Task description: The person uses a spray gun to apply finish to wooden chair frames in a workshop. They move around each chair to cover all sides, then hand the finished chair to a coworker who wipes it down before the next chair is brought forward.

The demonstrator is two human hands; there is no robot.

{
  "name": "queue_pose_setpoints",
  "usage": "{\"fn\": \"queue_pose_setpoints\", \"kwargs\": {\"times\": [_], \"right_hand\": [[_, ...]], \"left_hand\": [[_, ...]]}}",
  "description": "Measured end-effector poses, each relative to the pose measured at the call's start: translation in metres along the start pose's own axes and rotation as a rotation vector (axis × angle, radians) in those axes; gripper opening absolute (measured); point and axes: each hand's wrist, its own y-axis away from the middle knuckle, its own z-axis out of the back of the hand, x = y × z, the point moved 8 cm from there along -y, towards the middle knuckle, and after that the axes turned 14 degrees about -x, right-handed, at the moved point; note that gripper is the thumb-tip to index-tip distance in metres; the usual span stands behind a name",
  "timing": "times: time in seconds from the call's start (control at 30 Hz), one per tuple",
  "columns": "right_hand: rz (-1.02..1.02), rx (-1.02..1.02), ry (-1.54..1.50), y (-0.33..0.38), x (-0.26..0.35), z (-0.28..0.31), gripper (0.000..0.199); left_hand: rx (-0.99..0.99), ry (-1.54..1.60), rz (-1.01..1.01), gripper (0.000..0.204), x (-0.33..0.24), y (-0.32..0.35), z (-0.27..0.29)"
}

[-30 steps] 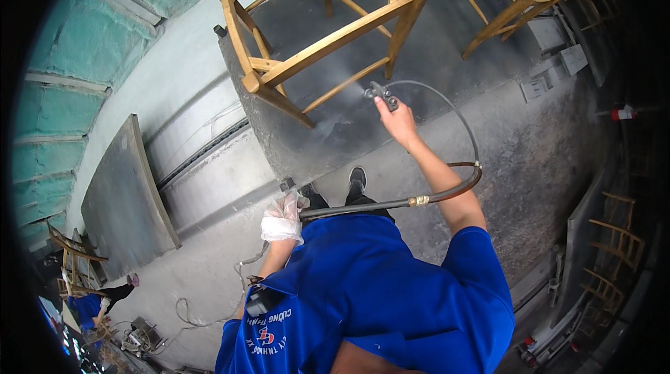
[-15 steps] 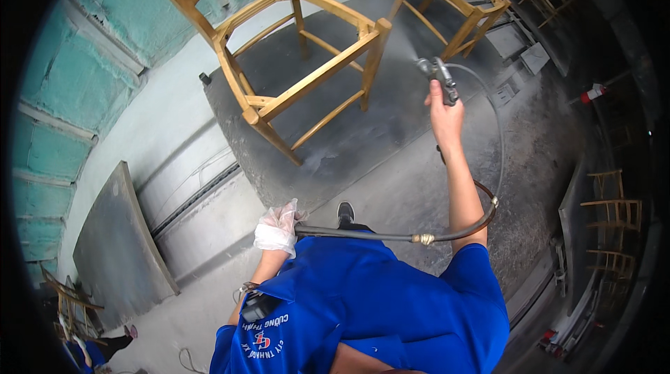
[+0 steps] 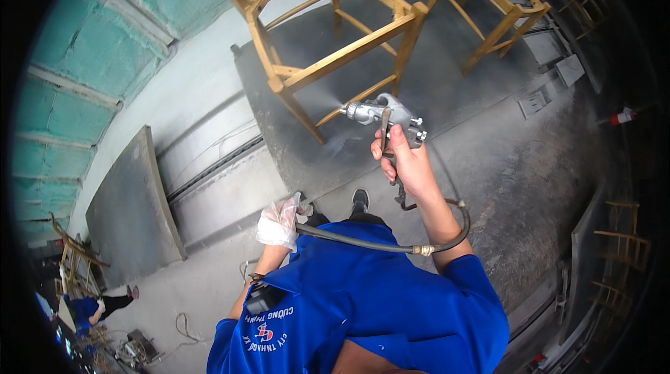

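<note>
My right hand (image 3: 407, 161) grips a silver spray gun (image 3: 384, 116) with a finger on its trigger. Its nozzle points left at a leg of a bare wooden chair frame (image 3: 328, 39), and a faint mist shows in front of it. A grey hose (image 3: 380, 241) runs from the gun's base down around my right forearm and across to my left hand (image 3: 279, 220). That hand wears a thin clear glove and holds the hose near my waist. A second wooden chair frame (image 3: 492, 8) stands farther right on the same dark grey platform (image 3: 433, 81).
A grey flat panel (image 3: 129, 210) leans at the left beside a low grey step (image 3: 216, 178). The floor (image 3: 530, 185) is dusty grey. More chair frames (image 3: 624, 248) stand at the right edge. Another person (image 3: 91, 308) in blue is at the lower left near stacked wood.
My right hand has swung the spray gun from the upper right down and left toward the near chair's leg. The view has shifted, so both chairs sit closer and larger.
</note>
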Motion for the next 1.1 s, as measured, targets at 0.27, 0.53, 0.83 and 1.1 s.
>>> {"fn": "queue_pose_setpoints", "kwargs": {"times": [0.27, 0.53, 0.83, 1.1], "right_hand": [[-0.287, -0.337, 0.327, -0.053, -0.174, 0.017, 0.056], [0.166, -0.046, 1.192, -0.070, -0.292, -0.050, 0.043], [0.350, 0.191, 1.698, -0.030, -0.327, -0.122, 0.032], [0.887, -0.129, 1.364, 0.064, -0.051, -0.168, 0.040]], "left_hand": [[-0.094, 0.027, 0.070, 0.035, 0.011, 0.024, 0.052], [-0.223, 0.072, 0.081, 0.046, 0.035, 0.026, 0.111], [-0.193, 0.126, 0.118, 0.030, 0.102, 0.013, 0.159], [0.000, 0.422, 0.142, 0.030, 0.087, -0.029, 0.134]]}}
